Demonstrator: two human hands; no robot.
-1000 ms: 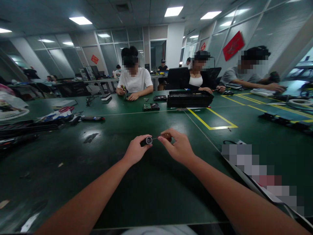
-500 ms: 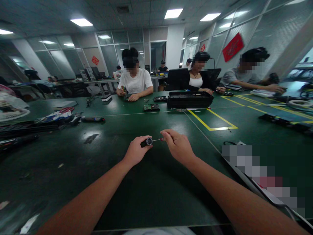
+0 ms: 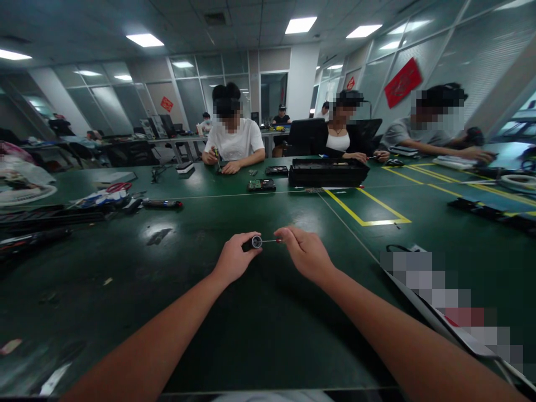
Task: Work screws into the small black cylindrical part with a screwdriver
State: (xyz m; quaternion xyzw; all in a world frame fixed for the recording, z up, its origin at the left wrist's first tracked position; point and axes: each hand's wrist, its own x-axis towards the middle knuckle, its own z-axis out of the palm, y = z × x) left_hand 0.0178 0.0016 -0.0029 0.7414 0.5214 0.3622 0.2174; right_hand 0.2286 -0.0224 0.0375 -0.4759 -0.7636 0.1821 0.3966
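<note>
My left hand (image 3: 234,258) is closed around a small black cylindrical part (image 3: 256,242) whose round end, with a pale ring, faces me. From the right, my right hand (image 3: 305,248) grips a screwdriver (image 3: 270,240) with a thin metal shaft and a bit of red at the handle. The shaft points left and its tip meets the side of the black part. Most of the handle is hidden in my fingers. Both hands are held over the green table (image 3: 268,329).
A black open box (image 3: 329,174) and a circuit board device (image 3: 262,185) stand across the table. Red-handled scissors (image 3: 119,187) and a dark pen-shaped tool (image 3: 162,204) lie left. A white bag-like item (image 3: 427,301) lies right. Several people sit opposite, one in a white shirt (image 3: 233,139).
The view has shifted slightly. My right fingers have turned a little around the screwdriver handle, and slightly more of the shaft shows. My left hand holds the black part in the same place.
</note>
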